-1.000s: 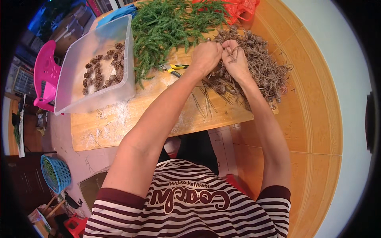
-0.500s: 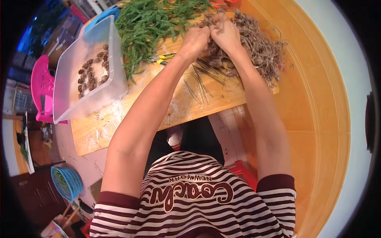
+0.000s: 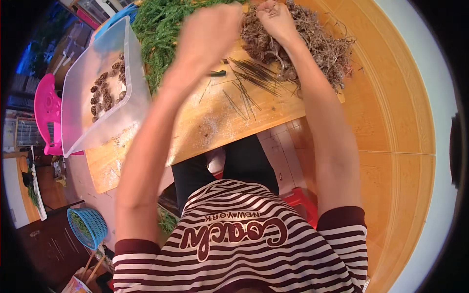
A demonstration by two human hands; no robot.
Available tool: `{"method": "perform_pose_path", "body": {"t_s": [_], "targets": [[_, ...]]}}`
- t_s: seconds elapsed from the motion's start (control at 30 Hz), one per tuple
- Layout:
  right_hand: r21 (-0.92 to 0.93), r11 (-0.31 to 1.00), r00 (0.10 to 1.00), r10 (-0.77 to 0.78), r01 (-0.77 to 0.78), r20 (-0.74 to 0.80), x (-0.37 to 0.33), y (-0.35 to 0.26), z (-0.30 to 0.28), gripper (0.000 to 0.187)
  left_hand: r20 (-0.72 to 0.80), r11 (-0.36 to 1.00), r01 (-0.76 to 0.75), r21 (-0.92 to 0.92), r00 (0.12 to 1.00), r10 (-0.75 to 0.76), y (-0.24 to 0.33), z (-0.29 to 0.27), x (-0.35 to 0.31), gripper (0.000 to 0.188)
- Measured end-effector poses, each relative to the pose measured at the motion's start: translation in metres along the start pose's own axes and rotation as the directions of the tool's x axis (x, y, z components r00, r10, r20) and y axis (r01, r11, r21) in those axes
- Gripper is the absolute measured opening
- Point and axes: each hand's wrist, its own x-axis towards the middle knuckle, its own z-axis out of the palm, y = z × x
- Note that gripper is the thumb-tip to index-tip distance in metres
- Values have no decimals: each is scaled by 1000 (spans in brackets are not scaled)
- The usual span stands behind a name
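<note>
My right hand (image 3: 276, 20) is at the left part of a heap of dried brown plant pieces (image 3: 320, 44), its fingers curled closed; what they hold, if anything, is hidden. Smeared by motion, my left hand (image 3: 211, 36) is raised above the table between the green sprigs (image 3: 159, 41) and the heap, and its fingers do not show clearly. Below the heap lie thin dark wires or stems (image 3: 256, 75), some bunched and some scattered. Part of a tool handle, black and yellow-green (image 3: 218, 73), shows beside my left wrist.
A clear plastic bin (image 3: 134, 100) holding several small pine cones (image 3: 105, 95) stands on the wooden table (image 3: 205, 132) at left. Beyond it are a pink chair (image 3: 46, 110) and a blue basket (image 3: 88, 228) with greenery. Wooden panelling (image 3: 391, 97) borders the right side.
My left hand has moved left and upward, away from my right hand, where the two were together over the heap. My right hand has shifted slightly farther up.
</note>
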Motion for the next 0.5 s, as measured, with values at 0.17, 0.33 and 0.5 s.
{"method": "perform_pose_path", "body": {"t_s": [0.17,0.33,0.5], "targets": [[428,888,977,91,-166,191,5,6,-19,9,-126,886,393,-246,893,-432,-92,-92,-38,43],[785,597,947,-126,-165,295,6,21,-42,15,166,844,525,108,828,-536,-194,-108,-86,43],[565,750,930,189,-343,314,11,9,-44,15,293,824,431,368,788,-542,-208,-99,-102,37]]}}
